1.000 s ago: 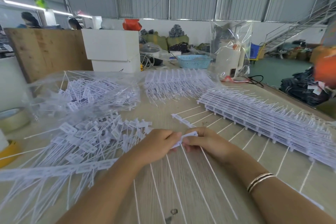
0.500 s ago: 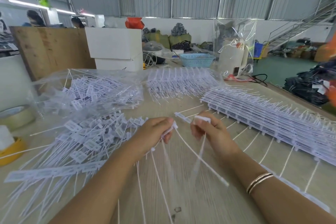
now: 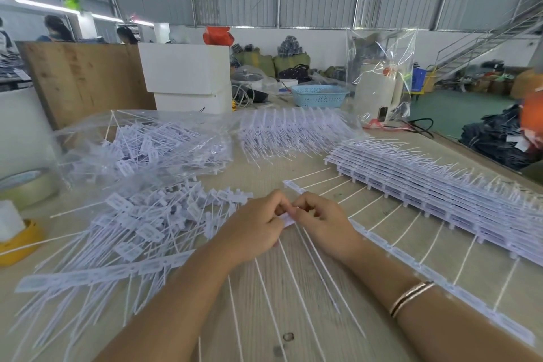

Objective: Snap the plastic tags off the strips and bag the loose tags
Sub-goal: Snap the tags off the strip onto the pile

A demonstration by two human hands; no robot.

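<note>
Two bare hands meet at the centre of a pale wooden table (image 3: 293,317). The left hand (image 3: 258,225) and the right hand (image 3: 320,222) both curl their fingers and pinch the same white tag strip (image 3: 382,247), their fingertips nearly touching. The strip runs from just beyond the hands, between them, and on under the right forearm, its thin tails fanning out to both sides. Left of the left hand lies a heap of loose tags (image 3: 141,223). Beyond that heap, a clear plastic bag (image 3: 141,141) holds more tags. To the right of the right hand sits a stack of unbroken strips (image 3: 440,188). A bracelet (image 3: 410,297) circles the right wrist.
</note>
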